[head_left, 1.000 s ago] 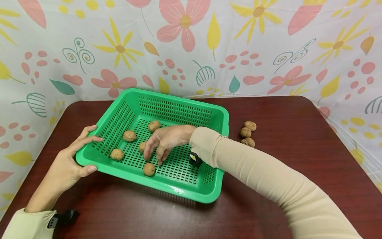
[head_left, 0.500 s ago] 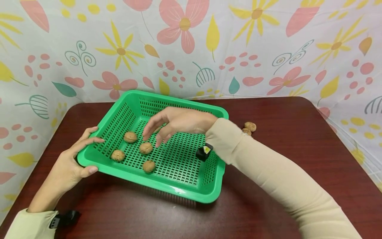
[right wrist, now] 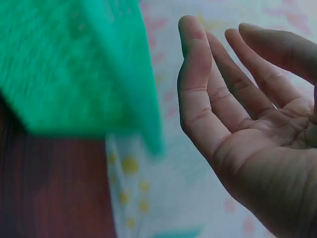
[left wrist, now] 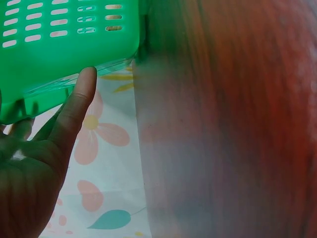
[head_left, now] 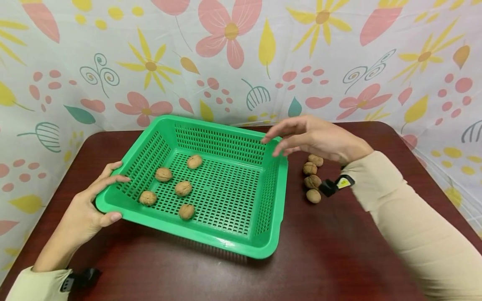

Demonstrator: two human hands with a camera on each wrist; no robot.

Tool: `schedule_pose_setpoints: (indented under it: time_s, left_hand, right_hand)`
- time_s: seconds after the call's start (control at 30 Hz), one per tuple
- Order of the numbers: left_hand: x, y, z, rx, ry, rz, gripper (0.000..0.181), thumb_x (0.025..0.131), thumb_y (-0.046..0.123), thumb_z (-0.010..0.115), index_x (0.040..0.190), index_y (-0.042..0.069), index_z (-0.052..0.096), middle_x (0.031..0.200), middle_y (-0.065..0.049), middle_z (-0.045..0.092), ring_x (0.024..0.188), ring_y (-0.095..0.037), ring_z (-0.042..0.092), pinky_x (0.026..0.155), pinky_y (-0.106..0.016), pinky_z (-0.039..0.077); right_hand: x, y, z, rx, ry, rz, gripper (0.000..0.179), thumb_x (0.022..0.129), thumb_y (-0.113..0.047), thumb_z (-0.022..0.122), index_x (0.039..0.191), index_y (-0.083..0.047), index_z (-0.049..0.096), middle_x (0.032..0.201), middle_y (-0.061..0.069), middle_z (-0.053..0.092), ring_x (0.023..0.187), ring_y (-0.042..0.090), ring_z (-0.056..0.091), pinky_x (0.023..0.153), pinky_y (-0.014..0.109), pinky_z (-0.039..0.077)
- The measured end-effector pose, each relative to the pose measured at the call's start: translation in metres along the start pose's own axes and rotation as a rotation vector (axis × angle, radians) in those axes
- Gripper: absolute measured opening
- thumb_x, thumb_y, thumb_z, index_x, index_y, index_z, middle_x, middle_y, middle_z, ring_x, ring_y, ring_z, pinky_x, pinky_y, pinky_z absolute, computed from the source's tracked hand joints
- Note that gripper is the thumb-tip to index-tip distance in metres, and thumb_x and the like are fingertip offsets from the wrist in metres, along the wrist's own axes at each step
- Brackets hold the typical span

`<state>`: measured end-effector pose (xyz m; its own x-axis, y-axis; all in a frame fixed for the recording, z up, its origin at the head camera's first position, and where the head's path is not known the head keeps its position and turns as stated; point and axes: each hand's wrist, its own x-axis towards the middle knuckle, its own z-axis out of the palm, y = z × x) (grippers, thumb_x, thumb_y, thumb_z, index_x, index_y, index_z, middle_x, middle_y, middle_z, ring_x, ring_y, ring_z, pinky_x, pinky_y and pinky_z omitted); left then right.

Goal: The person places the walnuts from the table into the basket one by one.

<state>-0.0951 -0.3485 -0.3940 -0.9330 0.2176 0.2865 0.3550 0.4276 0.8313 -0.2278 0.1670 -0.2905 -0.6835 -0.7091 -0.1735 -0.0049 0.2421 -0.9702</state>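
A green plastic basket (head_left: 265, 179) with slotted walls lies at an angle on the table in the head view. My left hand (head_left: 84, 200) grips its near left corner, fingers over the rim and thumb at the front side. In the left wrist view the thumb (left wrist: 74, 106) meets the rim. Several walnuts (head_left: 183, 188) are scattered in the basket's left half. My right hand (head_left: 320, 138) is in the air past the basket's right rim, fingers loosely bent and holding nothing. Below it, more walnuts (head_left: 312, 182) form a short row on the table.
The dark reddish-brown table (head_left: 211, 276) extends in front of the basket and to its right. Behind it hangs a white cloth (head_left: 331, 54) with printed flowers and leaves. The basket's right rim stands between the two groups of walnuts.
My right hand has risen out of the basket and moved right, beyond its rim, uncovering walnuts inside and the row on the table. The left hand keeps its grip on the corner.
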Motion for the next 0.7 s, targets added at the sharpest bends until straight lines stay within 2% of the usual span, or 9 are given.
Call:
schedule_pose_setpoints:
  time_s: [0.17,0.37,0.47,0.7]
  left_hand:
    - [0.000,0.000,0.000,0.002,-0.007,0.003,0.071,0.065,-0.001,0.090,0.131,-0.001,0.063,0.165,0.005,0.039,0.140,0.000,0.045,0.096,-0.007,0.039]
    - [0.000,-0.001,-0.001,-0.007,-0.010,0.003,0.071,0.066,0.001,0.091,0.131,-0.003,0.063,0.165,0.004,0.039,0.138,0.000,0.046,0.096,-0.007,0.040]
    - [0.000,-0.001,-0.001,-0.011,-0.012,0.001,0.071,0.066,0.000,0.090,0.131,-0.004,0.062,0.165,0.004,0.039,0.138,-0.001,0.046,0.096,-0.007,0.040]
    - [0.000,-0.001,-0.001,-0.011,-0.011,-0.002,0.071,0.066,0.002,0.091,0.131,-0.002,0.063,0.165,0.004,0.039,0.138,-0.001,0.046,0.096,-0.007,0.041]
  right_hand:
    - [-0.023,0.041,-0.039,0.115,0.026,-0.050,0.035,0.108,-0.002,0.048,0.140,0.005,0.058,0.141,0.011,0.064,0.107,0.028,0.073,0.094,0.034,0.059]
    - [-0.044,0.076,-0.063,0.124,0.156,0.016,0.037,0.103,0.001,0.058,0.140,0.003,0.059,0.136,0.005,0.070,0.097,0.020,0.074,0.082,0.032,0.062]
    - [-0.053,0.090,-0.069,0.098,0.180,0.046,0.040,0.104,0.000,0.057,0.143,0.002,0.057,0.138,0.005,0.069,0.095,0.018,0.074,0.081,0.030,0.061]
    - [-0.067,0.110,-0.075,-0.068,0.243,0.140,0.042,0.102,-0.006,0.063,0.144,-0.002,0.058,0.138,-0.002,0.069,0.098,0.026,0.075,0.086,0.037,0.061]
